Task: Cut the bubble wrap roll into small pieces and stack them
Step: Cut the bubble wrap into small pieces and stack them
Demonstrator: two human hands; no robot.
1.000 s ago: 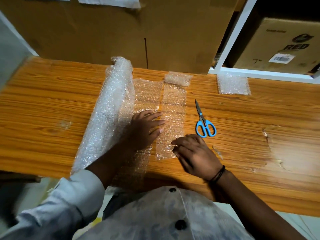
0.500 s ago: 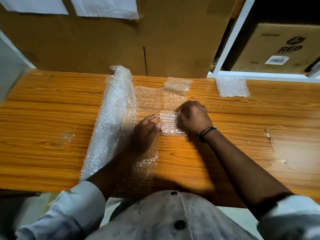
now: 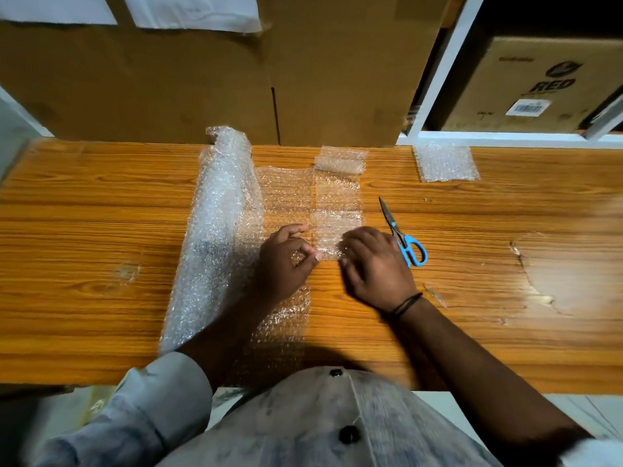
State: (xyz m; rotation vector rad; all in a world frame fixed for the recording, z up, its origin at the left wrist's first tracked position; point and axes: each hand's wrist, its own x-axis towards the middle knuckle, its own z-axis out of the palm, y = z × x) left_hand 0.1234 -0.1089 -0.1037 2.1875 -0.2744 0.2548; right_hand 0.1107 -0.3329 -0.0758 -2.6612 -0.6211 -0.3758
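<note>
Clear, dimpled bubble wrap roll (image 3: 219, 230) lies on the wooden table (image 3: 84, 214) at nine o'clock of a cut strip (image 3: 337, 200). The left hand (image 3: 286, 261) and right hand (image 3: 374, 264) pinch the strip's folded near end with curled fingers. Blue scissors (image 3: 404, 237) lie at three o'clock, and a small piece (image 3: 445, 163) at one.

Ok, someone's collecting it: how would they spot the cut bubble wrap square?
Find the far edge of the wooden table, below the white shelf frame. The square lies there alone, beyond the scissors, right of the roll and the strip.

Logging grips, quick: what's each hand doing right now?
Left hand: pinching the folded strip's near corner.
Right hand: gripping the same strip's near edge.
</note>
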